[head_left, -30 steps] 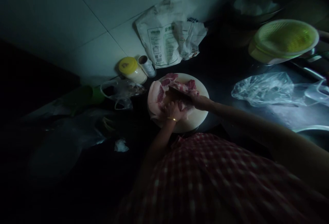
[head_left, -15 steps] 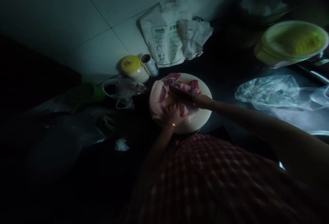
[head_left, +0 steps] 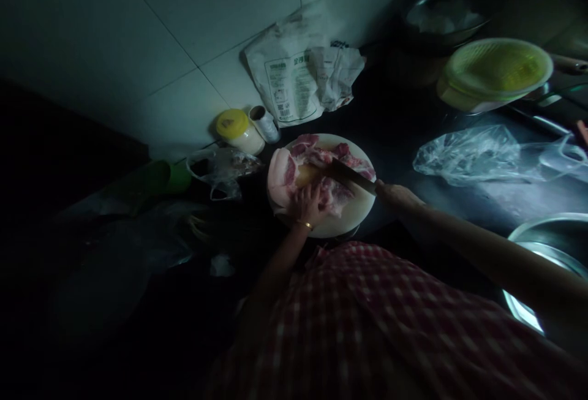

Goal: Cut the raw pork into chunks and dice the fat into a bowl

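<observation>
Pieces of raw pork point(head_left: 340, 195), some with pale skin and fat, lie on a round white cutting board point(head_left: 362, 209). My left hand point(head_left: 309, 205), with a gold bracelet at its wrist, grips the near piece of meat, fingers curled over its edge. Beyond the board's right edge, my right hand point(head_left: 390, 195) is closed around the handle of a kitchen knife point(head_left: 353, 176). The dark blade reaches left over the meat, its tip near the middle of the board. Dim light hides whether the edge touches the meat.
Behind the board are a yellow-lidded jar point(head_left: 239, 132), a cardboard tube point(head_left: 265, 124) and a printed white bag point(head_left: 294, 87). Plastic bags lie left point(head_left: 225, 167) and right point(head_left: 473, 154). A yellow-green basket point(head_left: 498, 74) and a metal basin point(head_left: 519, 311) are on the right.
My right hand has drawn the knife back to the right, away from the left part of the meat. My left hand stays on the pork. The view has shifted slightly.
</observation>
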Motion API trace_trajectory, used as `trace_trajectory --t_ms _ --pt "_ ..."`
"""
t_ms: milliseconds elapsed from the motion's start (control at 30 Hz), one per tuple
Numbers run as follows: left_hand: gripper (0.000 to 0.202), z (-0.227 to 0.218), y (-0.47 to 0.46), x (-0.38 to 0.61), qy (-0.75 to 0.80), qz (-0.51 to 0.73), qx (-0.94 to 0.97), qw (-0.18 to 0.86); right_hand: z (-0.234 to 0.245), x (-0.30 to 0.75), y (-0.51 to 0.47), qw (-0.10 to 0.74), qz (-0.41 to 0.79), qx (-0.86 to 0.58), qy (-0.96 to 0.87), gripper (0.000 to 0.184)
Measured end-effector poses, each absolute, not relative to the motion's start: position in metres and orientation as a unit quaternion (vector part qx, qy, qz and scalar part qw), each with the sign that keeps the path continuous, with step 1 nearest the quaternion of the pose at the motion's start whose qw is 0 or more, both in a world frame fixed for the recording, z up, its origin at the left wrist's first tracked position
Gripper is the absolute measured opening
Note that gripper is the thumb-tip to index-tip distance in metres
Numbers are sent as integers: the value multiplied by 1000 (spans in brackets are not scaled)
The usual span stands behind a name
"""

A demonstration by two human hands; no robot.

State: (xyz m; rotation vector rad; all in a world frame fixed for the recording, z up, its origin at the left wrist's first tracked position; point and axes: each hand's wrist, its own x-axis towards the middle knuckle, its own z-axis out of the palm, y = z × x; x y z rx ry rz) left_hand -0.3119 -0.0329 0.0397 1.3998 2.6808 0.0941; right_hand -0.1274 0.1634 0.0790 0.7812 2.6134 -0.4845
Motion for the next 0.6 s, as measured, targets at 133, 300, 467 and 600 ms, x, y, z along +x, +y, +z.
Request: trace_trajectory --t_ms 133,300,467,600 --pt "84 31 -30 -319 868 101 485 23 100 -118 129 144 -195 281 929 51" --pt "71 20 -41 -316 861 146 487 -9 120 -109 89 215 -222 276 910 42" --pt "56 20 -47 -315 849 172 499 -17 121 -122 73 229 -224 309 896 40" --pt "55 20 -46 -320 847 165 506 -6 119 -122 69 249 -237 325 881 39"
